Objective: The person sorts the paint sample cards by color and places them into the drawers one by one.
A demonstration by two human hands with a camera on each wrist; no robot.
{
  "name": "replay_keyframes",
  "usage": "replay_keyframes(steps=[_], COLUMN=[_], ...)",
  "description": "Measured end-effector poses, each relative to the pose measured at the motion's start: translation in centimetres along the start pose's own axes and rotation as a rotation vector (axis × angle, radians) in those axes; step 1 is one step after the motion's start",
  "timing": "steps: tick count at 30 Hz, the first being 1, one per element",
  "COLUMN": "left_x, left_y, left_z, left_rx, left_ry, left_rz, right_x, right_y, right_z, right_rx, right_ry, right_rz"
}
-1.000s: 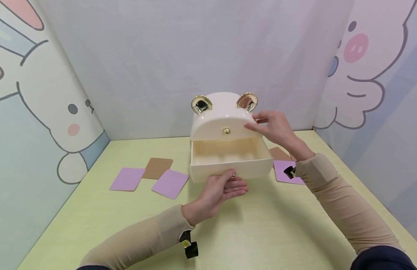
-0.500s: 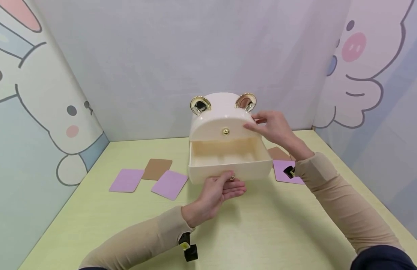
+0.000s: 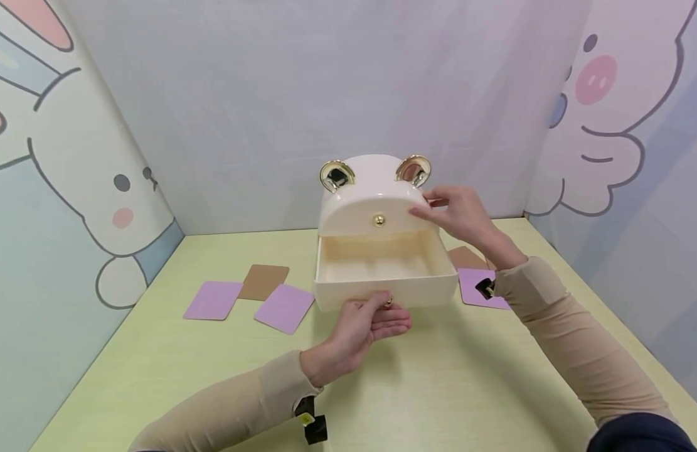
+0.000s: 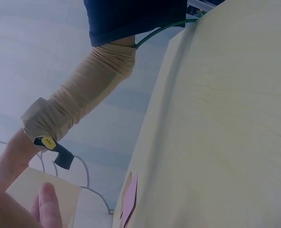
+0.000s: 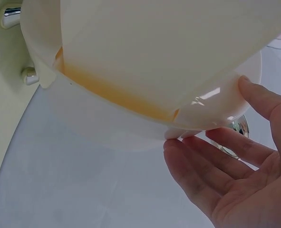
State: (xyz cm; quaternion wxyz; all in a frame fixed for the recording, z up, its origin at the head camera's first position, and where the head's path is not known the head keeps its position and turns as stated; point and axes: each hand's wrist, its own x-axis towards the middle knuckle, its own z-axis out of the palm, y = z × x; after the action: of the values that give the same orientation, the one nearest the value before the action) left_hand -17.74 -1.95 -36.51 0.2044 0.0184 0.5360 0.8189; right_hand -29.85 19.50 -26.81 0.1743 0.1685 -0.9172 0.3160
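A cream box (image 3: 348,216) with two gold-rimmed ears stands on the table, its lower drawer (image 3: 427,294) pulled out with nothing inside. My left hand (image 3: 351,329) pinches the small gold knob (image 3: 389,302) at the drawer's front, thumb on top and the other fingers stretched out below. On the right side of the box, my right hand (image 3: 461,216) grips the upper body, thumb at the front and fingers behind. The right wrist view has the same hand (image 5: 245,175) on the glossy curved body (image 5: 214,104), with the drawer (image 5: 154,52) jutting out.
Left of the box lie two purple cards (image 3: 214,300) and a brown card (image 3: 263,282). A purple card (image 3: 478,289) and a brown one (image 3: 465,256) lie to the right, partly behind my right arm. Printed partitions (image 3: 348,94) enclose the yellow-green table (image 3: 212,370).
The drawer has come slightly farther out towards me, drawn along by my left hand. My right hand keeps its grip on the box, which stays in place.
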Motion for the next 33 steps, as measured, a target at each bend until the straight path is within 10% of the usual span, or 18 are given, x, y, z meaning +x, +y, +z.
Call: replay_keyframes(steps=[11, 17, 22, 25, 28, 33], left_x=[-1.3, -4.2, -4.4, -2.9, -1.0, 1.0], left_y=[0.6, 5.3, 10.3, 11.8, 11.5, 9.0], left_z=[0.0, -1.1, -4.8, -8.0, -11.4, -15.2], left_rx=[0.237, 0.450, 0.516, 0.733, 1.113, 1.596], left_ry=[-0.106, -0.141, 0.061, 0.268, 0.410, 0.359], left_rz=[0.049, 0.447, 0.686, 0.667, 0.507, 0.244], right_x=[-0.1, -0.3, -0.2, -0.1, 0.0, -0.1], right_y=[0.3, 0.1, -0.1, -0.1, 0.0, 0.1], right_z=[-0.1, 0.1, 0.2, 0.2, 0.0, -0.2], right_rx=[0.021, 0.025, 0.026, 0.010, 0.002, 0.016], right_ry=[0.017, 0.013, 0.002, 0.000, -0.012, -0.013], right_rz=[0.014, 0.016, 0.015, 0.008, 0.004, 0.013])
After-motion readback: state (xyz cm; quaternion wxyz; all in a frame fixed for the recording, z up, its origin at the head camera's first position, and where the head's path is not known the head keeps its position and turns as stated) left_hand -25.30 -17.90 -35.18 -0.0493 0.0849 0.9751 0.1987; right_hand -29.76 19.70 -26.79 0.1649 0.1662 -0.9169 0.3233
